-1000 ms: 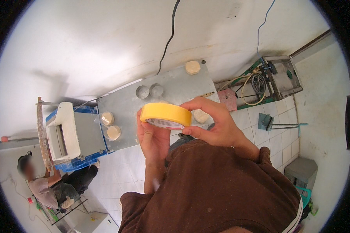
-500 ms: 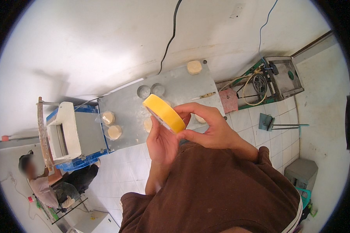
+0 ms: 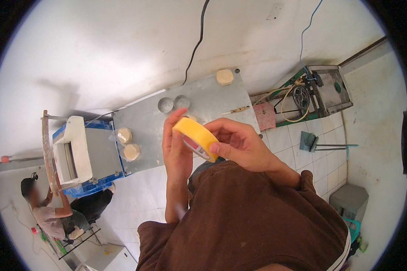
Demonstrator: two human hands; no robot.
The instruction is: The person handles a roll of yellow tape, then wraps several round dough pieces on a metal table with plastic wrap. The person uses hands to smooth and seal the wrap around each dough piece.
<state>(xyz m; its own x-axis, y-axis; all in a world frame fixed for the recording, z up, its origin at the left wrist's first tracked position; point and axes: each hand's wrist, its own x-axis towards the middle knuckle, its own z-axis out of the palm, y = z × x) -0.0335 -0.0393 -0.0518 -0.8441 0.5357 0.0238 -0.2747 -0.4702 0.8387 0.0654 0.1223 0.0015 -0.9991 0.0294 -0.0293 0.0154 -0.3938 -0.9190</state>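
A roll of yellow tape (image 3: 197, 132) is tilted in front of me, its printed inner core partly showing. My right hand (image 3: 242, 147) grips its right side, with the thumb on the near rim and the fingers behind. At the roll's left end my left hand (image 3: 175, 147) has its fingers stretched upward; whether it touches the tape I cannot tell. Beyond the hands lies a grey metal table (image 3: 142, 115). Two metal rings (image 3: 166, 105) stand side by side on it, and a knife (image 3: 235, 110) lies to their right. A pale round block (image 3: 188, 118) is mostly hidden behind the tape.
Two pale round pieces in clear wrap (image 3: 131, 152) sit at the table's left end, another pale block (image 3: 224, 77) at the far edge. A white and blue machine (image 3: 77, 149) adjoins the left side, with a seated person (image 3: 52, 212) nearby. Rightward stands a belt-driven machine (image 3: 300, 97).
My left hand has shifted left, its fingers now raised and straightened beside the roll. The tape has moved slightly right and down and turned, staying in my right hand.
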